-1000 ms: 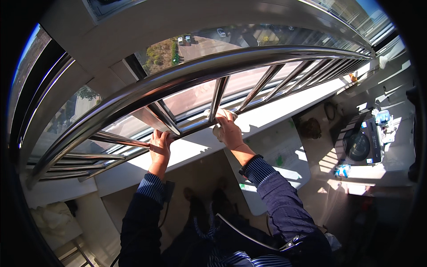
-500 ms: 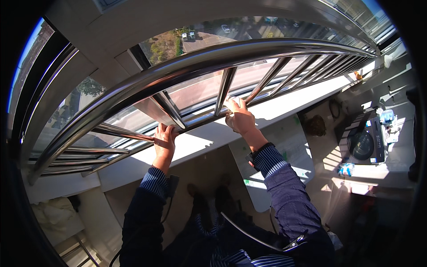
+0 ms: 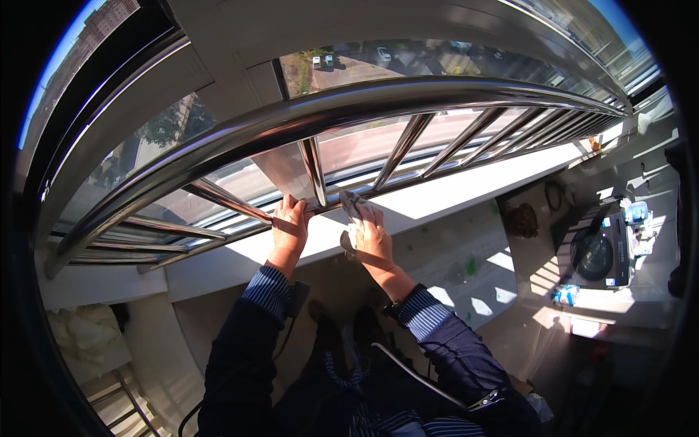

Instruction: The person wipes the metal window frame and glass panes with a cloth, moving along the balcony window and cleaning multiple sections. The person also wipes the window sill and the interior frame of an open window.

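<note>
**Hands lower on a steel window railing, cloth under the right**

Both hands have dropped from the upright bars to the railing's bottom rail since the earlier frames, and the view has closed in on them. The left hand is clasped over the bottom rail of the stainless steel railing, just left of one upright bar. The right hand is pressed flat, fingers together, on a small grey cloth lying against that rail at the foot of the same bar. Wiping the rail appears to be the step in hand; moving on likely calls for sliding the cloth along while the left hand steadies.

Uprights cross the rail at close spacing, so the cloth would have to work round each. A sunlit white windowsill lies just beneath. Lower right, a small black appliance sits on a ledge, well apart.
</note>
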A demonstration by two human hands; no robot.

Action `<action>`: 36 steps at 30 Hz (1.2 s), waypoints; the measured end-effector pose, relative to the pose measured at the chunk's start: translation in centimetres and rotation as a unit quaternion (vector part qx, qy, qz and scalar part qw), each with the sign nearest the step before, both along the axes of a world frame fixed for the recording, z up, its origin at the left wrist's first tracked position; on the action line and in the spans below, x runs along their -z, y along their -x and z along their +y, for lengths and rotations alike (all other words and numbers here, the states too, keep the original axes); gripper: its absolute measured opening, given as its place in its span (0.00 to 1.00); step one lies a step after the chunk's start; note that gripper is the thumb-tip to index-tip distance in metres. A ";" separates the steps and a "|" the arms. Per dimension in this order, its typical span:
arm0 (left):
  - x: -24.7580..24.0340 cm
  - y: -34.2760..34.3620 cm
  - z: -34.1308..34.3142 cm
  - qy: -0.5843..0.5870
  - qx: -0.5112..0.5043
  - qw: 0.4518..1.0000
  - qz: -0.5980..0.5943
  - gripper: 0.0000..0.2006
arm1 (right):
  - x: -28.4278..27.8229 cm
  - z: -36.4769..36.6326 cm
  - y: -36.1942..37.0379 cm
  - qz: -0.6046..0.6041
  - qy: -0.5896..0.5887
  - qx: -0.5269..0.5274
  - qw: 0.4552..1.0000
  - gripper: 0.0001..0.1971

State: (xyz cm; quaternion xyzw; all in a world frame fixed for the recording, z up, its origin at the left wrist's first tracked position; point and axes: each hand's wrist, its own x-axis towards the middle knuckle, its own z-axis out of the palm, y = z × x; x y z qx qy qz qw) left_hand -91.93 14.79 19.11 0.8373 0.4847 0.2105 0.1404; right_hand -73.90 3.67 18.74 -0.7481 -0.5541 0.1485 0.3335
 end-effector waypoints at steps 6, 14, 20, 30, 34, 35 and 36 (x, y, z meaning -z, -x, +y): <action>-1.5 1.6 -5.0 -0.044 0.076 0.996 -0.034 0.23 | -2.1 5.8 -2.1 -0.228 0.141 -0.036 0.963 0.36; 3.1 12.1 -14.4 0.182 -0.001 0.983 0.003 0.09 | -3.6 9.5 -2.3 -0.480 0.285 -0.194 0.806 0.16; 7.5 18.4 -16.5 0.249 -0.032 0.964 0.090 0.08 | 0.5 6.4 0.7 -0.188 0.122 0.059 0.973 0.36; 3.1 13.4 -14.5 0.238 -0.029 0.970 0.037 0.09 | 2.4 2.8 5.2 -0.082 -0.005 -0.029 0.996 0.37; 3.3 11.4 -14.9 0.296 -0.025 0.955 -0.015 0.11 | 1.0 -2.2 4.0 -0.155 0.008 -0.166 0.974 0.29; 3.3 10.8 -14.9 0.308 -0.017 0.951 -0.025 0.12 | 0.5 -2.9 4.3 -0.045 0.056 -0.177 0.982 0.28; 3.2 10.2 -14.9 0.319 -0.014 0.947 -0.035 0.13 | -0.3 -3.5 4.6 0.138 0.053 -0.168 0.975 0.27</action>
